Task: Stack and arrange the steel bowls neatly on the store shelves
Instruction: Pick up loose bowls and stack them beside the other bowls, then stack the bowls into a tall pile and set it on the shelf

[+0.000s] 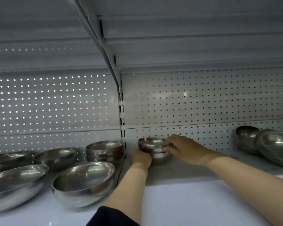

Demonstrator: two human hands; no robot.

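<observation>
Where the white shelf [194, 190] meets the perforated back panel [203, 101], both hands close around a small stack of steel bowls [151, 146] standing upright just right of the slotted upright post [122, 121]. The right hand [183, 149] curls its fingers over the right rim of the top bowl, gripping it; the left hand [140, 156] cups the lower left side of the stack, fingers wrapped behind and mostly hidden. The top bowl looks nested in at least one below, though how many is unclear. Left of the post, a large bowl [83, 183] tilts toward the camera, with another large bowl [15, 185] beside it cut off by the frame edge. Behind them sit a short nested stack [104, 150] and a shallower bowl [55, 156]. Far right, two tilted bowls [268, 144] overlap, partly cropped. A dark sleeve [111, 216] shows at the bottom edge.
</observation>
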